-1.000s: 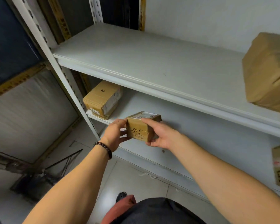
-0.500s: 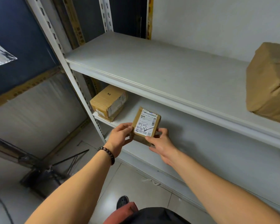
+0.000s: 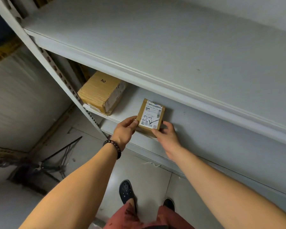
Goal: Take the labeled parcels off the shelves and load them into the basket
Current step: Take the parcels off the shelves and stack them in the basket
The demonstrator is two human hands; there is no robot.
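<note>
A small brown parcel [image 3: 151,117] with a white shipping label, handwritten "0505" and a check mark, sits at the front edge of the lower shelf [image 3: 205,139], label facing up. My left hand [image 3: 125,130] pinches its left side with thumb and fingers. My right hand [image 3: 168,135] grips its lower right corner. A bigger cardboard parcel [image 3: 101,92] marked "2" lies further left on the same shelf. No basket is in view.
The wide upper shelf [image 3: 155,47] overhangs the lower one. A perforated white upright [image 3: 56,70] stands at the left. Dark metal debris [image 3: 45,166] lies on the tiled floor at left. My feet in dark shoes [image 3: 127,190] stand below the shelf.
The parcel has been turned label-up and now rests flatter at the shelf edge. My view has tilted downward, so the parcels at the right have left the frame.
</note>
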